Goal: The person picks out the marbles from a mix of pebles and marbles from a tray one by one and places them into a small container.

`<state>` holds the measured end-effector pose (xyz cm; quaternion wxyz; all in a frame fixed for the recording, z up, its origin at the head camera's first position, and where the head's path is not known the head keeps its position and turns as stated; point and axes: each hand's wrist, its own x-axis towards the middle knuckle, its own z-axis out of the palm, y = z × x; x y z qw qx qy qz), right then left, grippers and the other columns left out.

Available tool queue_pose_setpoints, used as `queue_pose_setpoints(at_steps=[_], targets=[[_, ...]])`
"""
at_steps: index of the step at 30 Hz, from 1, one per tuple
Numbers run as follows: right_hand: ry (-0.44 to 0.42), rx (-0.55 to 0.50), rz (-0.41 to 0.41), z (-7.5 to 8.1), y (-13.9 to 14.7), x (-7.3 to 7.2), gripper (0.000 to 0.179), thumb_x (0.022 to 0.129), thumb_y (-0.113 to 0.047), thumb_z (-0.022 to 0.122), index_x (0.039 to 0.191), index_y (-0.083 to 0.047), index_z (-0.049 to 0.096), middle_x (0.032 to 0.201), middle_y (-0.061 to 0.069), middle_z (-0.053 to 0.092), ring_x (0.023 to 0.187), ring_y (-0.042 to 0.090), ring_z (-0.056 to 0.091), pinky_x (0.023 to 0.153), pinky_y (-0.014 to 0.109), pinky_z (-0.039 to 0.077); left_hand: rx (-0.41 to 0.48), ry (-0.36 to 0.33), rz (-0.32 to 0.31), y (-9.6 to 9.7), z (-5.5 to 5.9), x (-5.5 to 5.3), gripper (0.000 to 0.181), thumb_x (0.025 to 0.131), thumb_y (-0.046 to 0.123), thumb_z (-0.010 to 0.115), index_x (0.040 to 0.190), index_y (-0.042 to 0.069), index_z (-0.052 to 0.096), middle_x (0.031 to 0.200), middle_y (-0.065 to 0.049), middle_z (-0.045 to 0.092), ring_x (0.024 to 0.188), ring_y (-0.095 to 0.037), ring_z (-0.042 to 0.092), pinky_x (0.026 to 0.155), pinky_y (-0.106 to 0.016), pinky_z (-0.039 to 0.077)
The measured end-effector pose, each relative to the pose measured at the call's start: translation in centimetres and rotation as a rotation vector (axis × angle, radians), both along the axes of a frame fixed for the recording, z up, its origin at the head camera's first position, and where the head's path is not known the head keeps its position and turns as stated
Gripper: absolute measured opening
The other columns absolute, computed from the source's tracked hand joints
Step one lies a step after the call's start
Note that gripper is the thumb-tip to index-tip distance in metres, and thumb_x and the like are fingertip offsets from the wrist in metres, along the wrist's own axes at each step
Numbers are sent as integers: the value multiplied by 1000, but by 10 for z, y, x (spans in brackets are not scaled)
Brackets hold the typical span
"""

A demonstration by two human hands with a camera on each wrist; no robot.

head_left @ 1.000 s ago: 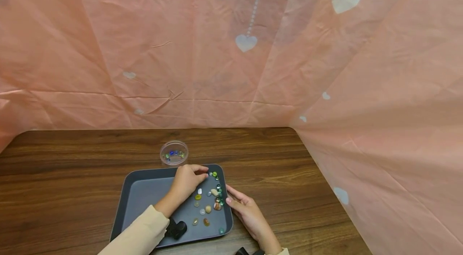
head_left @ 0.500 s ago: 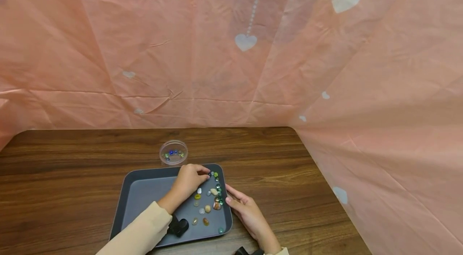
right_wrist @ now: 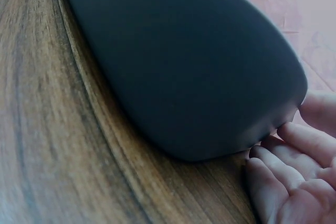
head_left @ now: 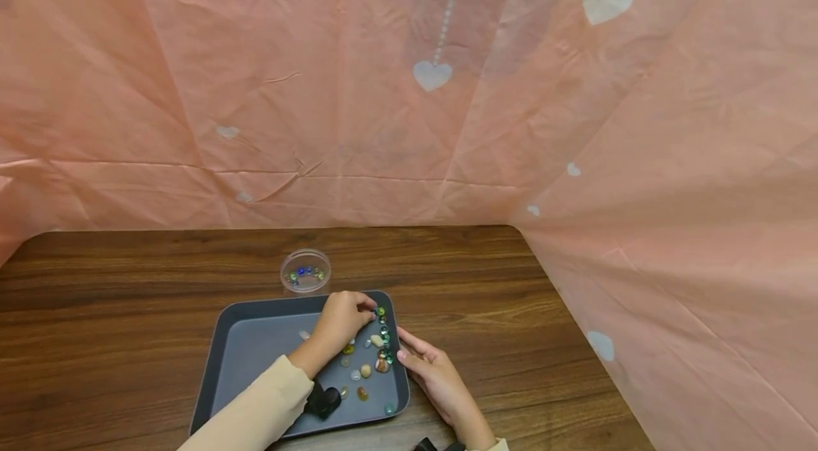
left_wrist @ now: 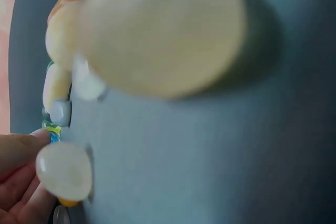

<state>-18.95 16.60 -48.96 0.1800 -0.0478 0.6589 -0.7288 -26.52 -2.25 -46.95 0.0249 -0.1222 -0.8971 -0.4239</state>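
Note:
My left hand [head_left: 341, 319] reaches over the far right corner of the dark grey tray [head_left: 220, 366]. Its thumb and forefinger pinch a small blue glass marble [left_wrist: 54, 137], mostly hidden by the fingertips. Green glass marbles [head_left: 385, 339] line the tray's right wall, close to those fingertips. Pale, yellow and brown pebbles [head_left: 366, 371] lie scattered over the right half of the tray. Outside the right rim, my right hand [head_left: 441, 380] grips the tray's edge, thumb nearer me; in the right wrist view its bent fingers [right_wrist: 304, 140] touch the tray's outer wall.
A clear round dish [head_left: 307, 288] with several blue and green marbles stands just behind the tray. Wood-grain table [head_left: 486, 309] surrounds the tray. A pink cloth [head_left: 345, 117] with white hearts hangs along the back and right.
My left hand has shifted slightly right towards the tray's corner. A whitish stone left of the forearm has come into view. The right hand stays at the rim.

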Motion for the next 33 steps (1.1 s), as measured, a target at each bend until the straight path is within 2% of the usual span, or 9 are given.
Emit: queue_pose_setpoints(at_steps=[5, 9, 11, 14, 18, 24, 28, 31, 33], targets=[[9, 3, -2, -1, 0, 0, 52, 94, -19, 54, 140, -3, 38, 146, 15, 36, 133, 23, 37, 101, 25, 37, -25, 14, -17, -1, -1, -2, 8, 79, 10, 72, 86, 11, 75, 84, -2, 72, 72, -9, 62, 60, -24, 48], [12, 5, -9, 0, 0, 0, 51, 94, -19, 54, 140, -3, 38, 146, 15, 36, 133, 23, 37, 101, 25, 37, 31, -17, -5, -7, 2, -3, 5, 78, 17, 73, 83, 17, 75, 85, 1, 72, 71, -8, 62, 60, -24, 47], [11, 4, -13, 1, 1, 0, 51, 94, -18, 54, 140, -2, 38, 145, 15, 36, 132, 23, 37, 101, 25, 38, 124, -73, 18, -11, 5, -3, 6, 78, 20, 74, 83, 19, 75, 87, 1, 72, 72, -8, 62, 61, -26, 48], [13, 7, -19, 2, 1, 0, 51, 94, -18, 54, 140, -2, 38, 145, 16, 37, 131, 23, 39, 100, 24, 38, 315, -200, 47, -19, 9, -1, 10, 78, 25, 74, 86, 19, 76, 90, 1, 72, 78, -11, 64, 67, -29, 51], [21, 18, -27, 3, 2, 0, 52, 93, -19, 54, 139, -1, 38, 144, 17, 37, 131, 23, 39, 100, 25, 39, 586, -337, 59, -31, 16, 1, 26, 78, 26, 74, 99, 10, 73, 96, -4, 71, 87, -17, 67, 79, -35, 53], [10, 8, -20, 2, 1, 1, 52, 94, -19, 54, 140, -2, 38, 146, 16, 36, 131, 22, 38, 101, 24, 38, 891, -422, 50, -47, 26, -1, 40, 83, 13, 69, 117, -6, 60, 103, -6, 69, 97, -17, 66, 92, -37, 46], [17, -6, -15, 2, 0, 3, 52, 94, -18, 53, 140, 0, 36, 144, 19, 36, 130, 21, 41, 99, 23, 39, 990, -457, 46, -56, 29, -1, 44, 85, 10, 66, 122, -9, 54, 100, -3, 69, 100, -18, 65, 93, -35, 45], [13, -16, -13, 1, -2, 3, 52, 94, -18, 53, 140, 1, 36, 144, 19, 37, 129, 20, 42, 98, 22, 40, 1014, -457, 48, -62, 30, -1, 43, 85, 10, 66, 122, -9, 54, 98, 0, 69, 97, -15, 66, 92, -33, 46], [12, -22, -12, 1, -3, 2, 52, 94, -17, 53, 140, 2, 36, 143, 20, 37, 129, 22, 42, 98, 23, 40, 1026, -441, 55, -66, 32, -1, 37, 84, 10, 67, 118, -5, 59, 97, 1, 69, 95, -12, 66, 91, -31, 47]])
